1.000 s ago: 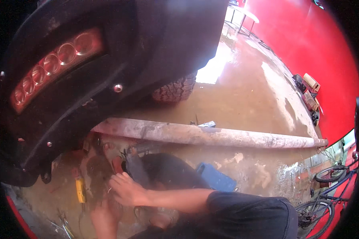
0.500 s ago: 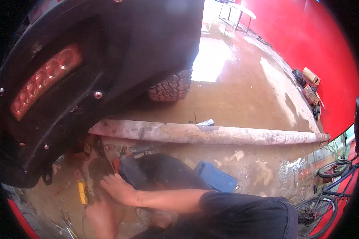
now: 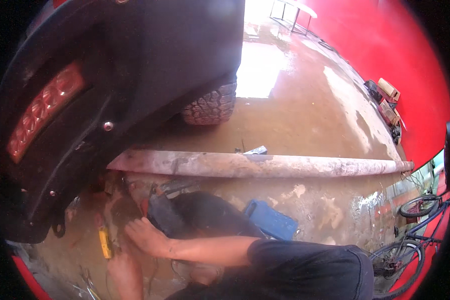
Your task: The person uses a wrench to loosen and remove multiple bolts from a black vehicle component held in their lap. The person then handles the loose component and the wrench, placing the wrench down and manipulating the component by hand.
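My right hand (image 3: 147,238) reaches in from the lower right, its fingers bent and closed. Whatever they hold is hidden beneath them. A small red piece (image 3: 145,206) sits just beyond its thumb, beside a dark grey object (image 3: 162,216). My left forearm and hand (image 3: 125,272) come up from the lower edge, close against the right hand. The left fingers are lost in a dark, blurred patch. A yellow tool (image 3: 105,243) with a reddish end lies on the ground left of my hands. Above them hangs the black rear bumper (image 3: 85,125) of a vehicle with a red lamp (image 3: 45,112).
A long, pale, worn pipe (image 3: 265,166) crosses the wet floor beyond my hands. My dark-clothed knee (image 3: 205,212) and a blue case (image 3: 271,220) are to the right. A tyre (image 3: 210,107) shows under the vehicle. Bicycles (image 3: 400,260) stand far right; slim tools (image 3: 90,290) lie lower left.
The whole view has shifted slightly, so the vehicle appears farther left and lower. My left forearm has moved a little up toward the right hand. The right hand keeps nearly the same place.
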### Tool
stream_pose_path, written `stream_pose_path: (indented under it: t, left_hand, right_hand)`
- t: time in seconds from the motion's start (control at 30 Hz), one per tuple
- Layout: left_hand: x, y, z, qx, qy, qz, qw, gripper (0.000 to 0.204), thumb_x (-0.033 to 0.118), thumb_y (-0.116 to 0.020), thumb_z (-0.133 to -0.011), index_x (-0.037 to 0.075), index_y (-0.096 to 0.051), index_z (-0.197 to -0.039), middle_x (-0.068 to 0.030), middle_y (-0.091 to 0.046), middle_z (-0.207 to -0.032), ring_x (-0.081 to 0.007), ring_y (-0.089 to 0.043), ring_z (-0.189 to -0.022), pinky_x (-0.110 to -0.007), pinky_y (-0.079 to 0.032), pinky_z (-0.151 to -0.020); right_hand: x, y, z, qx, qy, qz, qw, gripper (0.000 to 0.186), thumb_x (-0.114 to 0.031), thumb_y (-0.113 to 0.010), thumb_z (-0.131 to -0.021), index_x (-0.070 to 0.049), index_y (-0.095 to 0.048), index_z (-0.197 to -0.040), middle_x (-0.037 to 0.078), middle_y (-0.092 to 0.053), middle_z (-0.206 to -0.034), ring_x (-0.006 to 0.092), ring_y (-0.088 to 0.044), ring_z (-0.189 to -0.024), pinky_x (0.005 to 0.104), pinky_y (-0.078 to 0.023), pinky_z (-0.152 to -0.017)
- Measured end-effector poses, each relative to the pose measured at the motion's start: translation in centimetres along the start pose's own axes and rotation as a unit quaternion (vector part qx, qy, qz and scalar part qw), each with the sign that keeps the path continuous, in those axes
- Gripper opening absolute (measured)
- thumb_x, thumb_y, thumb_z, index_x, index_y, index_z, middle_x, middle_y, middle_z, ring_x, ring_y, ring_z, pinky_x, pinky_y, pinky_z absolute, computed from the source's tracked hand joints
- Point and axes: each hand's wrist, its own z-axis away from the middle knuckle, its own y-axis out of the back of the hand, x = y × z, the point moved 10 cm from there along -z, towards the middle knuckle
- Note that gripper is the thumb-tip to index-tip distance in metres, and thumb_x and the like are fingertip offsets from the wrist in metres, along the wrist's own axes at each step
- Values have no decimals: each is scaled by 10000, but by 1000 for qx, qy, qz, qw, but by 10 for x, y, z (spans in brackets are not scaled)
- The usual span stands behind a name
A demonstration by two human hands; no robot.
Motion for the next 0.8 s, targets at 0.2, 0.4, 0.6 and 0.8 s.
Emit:
stream_pose_path:
  t: [0.2, 0.4, 0.6, 0.8]
  left_hand:
    - [1, 5, 1, 67, 4, -3, 998, 437, 111, -626, -895, 63, -647, -1329, -161, -725, -775, -312, -734, -686, -444, -576, -611]
    - [-43, -82, -23, -62, 120, 175, 975, 489, 133, -620, -946, 121, -597, -1434, -237, -740, -1031, -464, -714, -884, -527, -562, -745]
    - [66, -76, -119, 138, -45, 513, 846, 406, 245, -499, -1100, 108, -591, -1470, -255, -711, -1219, -386, -689, -1104, -443, -514, -979]
    - [89, -91, -160, 80, -149, 471, 866, 422, 282, -462, -1118, 47, -606, -1438, -234, -655, -1379, -417, -599, -1299, -456, -427, -1120]
  right_hand:
    - [2, -4, 0, -26, -12, 0, 1000, 448, -121, -621, -868, 36, -562, -1284, 206, -587, -1172, 377, -549, -1116, 473, -418, -946]
    - [4, 23, 15, 6, -32, -53, 998, 521, -144, -749, -781, 20, -551, -1235, 193, -574, -1138, 372, -535, -1108, 462, -401, -940]
    - [-18, 70, 59, 65, 20, -69, 995, 356, -106, -739, -762, -11, -557, -1054, 171, -528, -1015, 370, -540, -1002, 451, -403, -885]
    - [-5, 98, 64, 90, 47, -53, 993, 313, -96, -720, -763, -18, -571, -1027, 160, -523, -965, 356, -547, -973, 449, -412, -870]
